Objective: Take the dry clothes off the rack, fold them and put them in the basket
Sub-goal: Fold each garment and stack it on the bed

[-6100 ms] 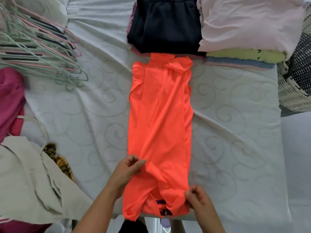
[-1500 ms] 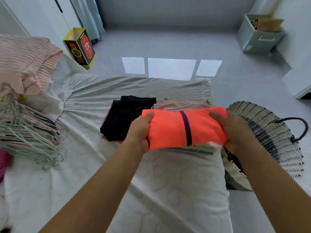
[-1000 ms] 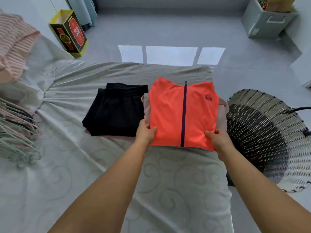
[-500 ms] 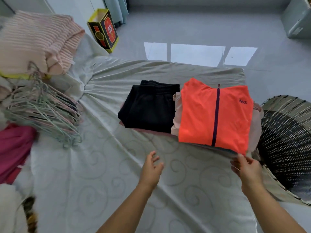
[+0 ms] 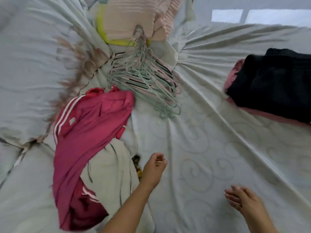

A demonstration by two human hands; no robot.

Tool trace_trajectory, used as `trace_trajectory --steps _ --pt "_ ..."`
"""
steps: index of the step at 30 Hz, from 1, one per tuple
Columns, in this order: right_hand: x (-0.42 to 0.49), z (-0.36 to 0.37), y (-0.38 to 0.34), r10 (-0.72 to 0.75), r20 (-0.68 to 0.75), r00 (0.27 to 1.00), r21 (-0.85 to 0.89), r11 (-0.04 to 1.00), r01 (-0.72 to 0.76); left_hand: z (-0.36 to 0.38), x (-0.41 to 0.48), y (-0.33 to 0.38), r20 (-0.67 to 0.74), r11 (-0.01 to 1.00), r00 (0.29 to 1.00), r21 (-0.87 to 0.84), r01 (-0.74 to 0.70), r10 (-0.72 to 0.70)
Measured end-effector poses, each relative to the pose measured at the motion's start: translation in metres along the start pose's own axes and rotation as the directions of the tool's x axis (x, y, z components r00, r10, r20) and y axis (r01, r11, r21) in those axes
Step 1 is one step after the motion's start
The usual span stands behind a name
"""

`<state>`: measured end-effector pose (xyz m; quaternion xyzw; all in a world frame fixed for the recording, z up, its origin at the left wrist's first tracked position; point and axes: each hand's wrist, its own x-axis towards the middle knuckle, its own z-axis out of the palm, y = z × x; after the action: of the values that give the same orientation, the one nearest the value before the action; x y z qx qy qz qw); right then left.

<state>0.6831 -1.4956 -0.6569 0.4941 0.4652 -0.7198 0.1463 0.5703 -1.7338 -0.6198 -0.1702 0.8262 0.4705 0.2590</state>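
Note:
A crumpled magenta garment with white stripes (image 5: 87,132) lies unfolded at the left of the bed, with a beige garment (image 5: 109,169) beside it. My left hand (image 5: 154,167) hovers just right of the beige garment, fingers loosely curled, holding nothing. My right hand (image 5: 242,199) hangs low over the sheet at the lower right, fingers relaxed and empty. A folded black garment (image 5: 276,83) sits on a pink one at the right edge. The basket and the orange top are out of view.
A heap of green and pink hangers (image 5: 146,78) lies in the middle of the bed. A folded pink ribbed blanket (image 5: 134,19) sits at the back. The pale swirl-patterned sheet (image 5: 202,148) stretches between my hands and the folded pile.
My view has swung left, away from the folded stack and basket, toward the unfolded clothes. Both hands, having let go of the orange top, have drawn back and moved left.

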Motion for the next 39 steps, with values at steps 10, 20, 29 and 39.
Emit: trace_trajectory --steps 10,20,29,39 --pt "-0.007 0.249 0.053 0.116 0.127 0.985 -0.064 0.992 -0.109 -0.274 0.105 -0.054 -0.379 0.747 0.893 0.660 0.077 0.244" --pt "0.003 0.303 0.037 0.094 0.107 0.990 -0.060 0.994 -0.088 -0.283 0.201 -0.030 -0.210 0.673 0.975 0.731 0.112 0.066" --pt "0.025 0.304 -0.016 -0.055 0.111 0.992 0.253 0.967 0.025 -0.216 0.105 0.016 0.510 0.968 0.840 0.048 -0.245 0.187" --pt "0.043 0.238 -0.026 0.037 0.030 0.999 0.303 0.952 -0.044 -0.167 0.132 -0.019 0.101 0.823 0.961 0.497 -0.274 0.258"
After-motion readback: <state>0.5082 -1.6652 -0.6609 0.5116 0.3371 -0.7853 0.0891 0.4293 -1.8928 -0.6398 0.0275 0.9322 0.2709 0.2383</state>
